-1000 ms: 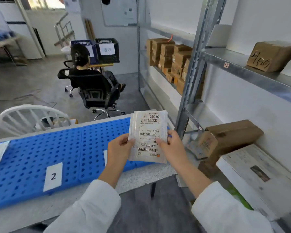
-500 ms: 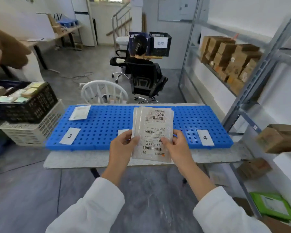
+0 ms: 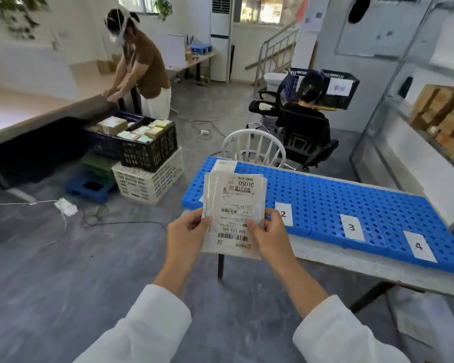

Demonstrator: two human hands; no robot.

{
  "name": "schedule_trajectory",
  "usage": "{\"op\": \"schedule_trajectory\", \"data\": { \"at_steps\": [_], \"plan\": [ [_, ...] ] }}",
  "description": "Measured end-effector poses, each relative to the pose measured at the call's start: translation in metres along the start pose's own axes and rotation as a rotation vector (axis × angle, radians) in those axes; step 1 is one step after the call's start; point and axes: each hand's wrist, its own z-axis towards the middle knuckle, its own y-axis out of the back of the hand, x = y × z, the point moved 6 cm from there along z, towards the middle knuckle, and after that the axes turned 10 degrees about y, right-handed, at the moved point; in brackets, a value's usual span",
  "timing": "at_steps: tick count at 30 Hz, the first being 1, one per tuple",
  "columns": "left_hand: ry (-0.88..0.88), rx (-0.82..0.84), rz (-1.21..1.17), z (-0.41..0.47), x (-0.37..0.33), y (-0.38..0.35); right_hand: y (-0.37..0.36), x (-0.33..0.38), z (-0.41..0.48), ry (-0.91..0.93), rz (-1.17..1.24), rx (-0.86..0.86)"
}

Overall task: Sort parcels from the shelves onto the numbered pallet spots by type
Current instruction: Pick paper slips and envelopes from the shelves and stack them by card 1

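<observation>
Carrying step. My left hand (image 3: 186, 233) and right hand (image 3: 269, 235) pinch a flat stack of labelled pouches (image 3: 233, 214) by its lower edges, held up near the blue pallet (image 3: 351, 200). Next: read the label, choose a numbered spot, lay it flat.

Parcel label (image 3: 235, 213): "05010", "500-E73 090"; pallet cards "3" (image 3: 351, 227), "4" (image 3: 419, 246).

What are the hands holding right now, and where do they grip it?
A flat labelled parcel bag, pinched by its lower side edges: left hand on the left edge, right hand on the right.
</observation>
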Motion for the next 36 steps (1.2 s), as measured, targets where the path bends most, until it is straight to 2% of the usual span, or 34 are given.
{"op": "schedule_trajectory", "data": {
  "at_steps": [7,13,28,36],
  "plan": [
    [0.005,-0.069,-0.065,0.014,-0.003,0.047,-0.05,0.013,0.018,0.038,-0.02,0.073],
    [0.008,-0.1,-0.032,0.061,-0.008,0.067,-0.088,0.008,0.06,0.043,0.002,0.101],
    [0.002,-0.084,0.164,0.261,-0.039,0.067,-0.158,-0.016,0.245,-0.018,0.167,0.087],
    [0.052,-0.041,0.106,0.314,-0.027,0.051,-0.156,-0.024,0.288,-0.011,0.14,0.06]
  ]
}}
